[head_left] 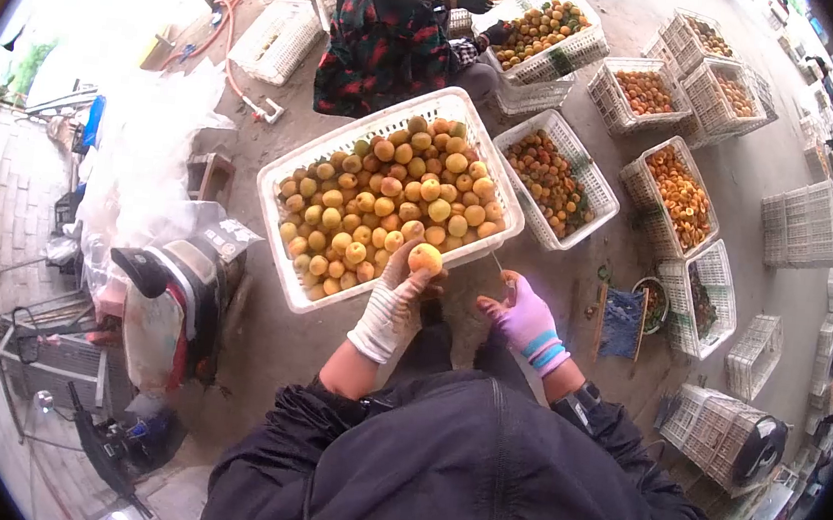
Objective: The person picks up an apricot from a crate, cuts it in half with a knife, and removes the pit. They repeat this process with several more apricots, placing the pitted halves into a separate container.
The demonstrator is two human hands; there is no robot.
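My left hand, in a white glove with tan fingertips, grips a yellow-orange apricot between thumb and fingers. Just beyond it, a white plastic crate full of apricots is tilted toward me. My right hand wears a purple glove with blue cuff bands. Its fingers are closed on a small knife, whose thin blade points up and to the left; the handle is hidden in the glove. The blade stays apart from the apricot.
Across from me a person in a patterned jacket reaches into another fruit crate. A crate of mixed fruit and a crate of halved apricots stand right. A blue-seated stool and a scooter flank me.
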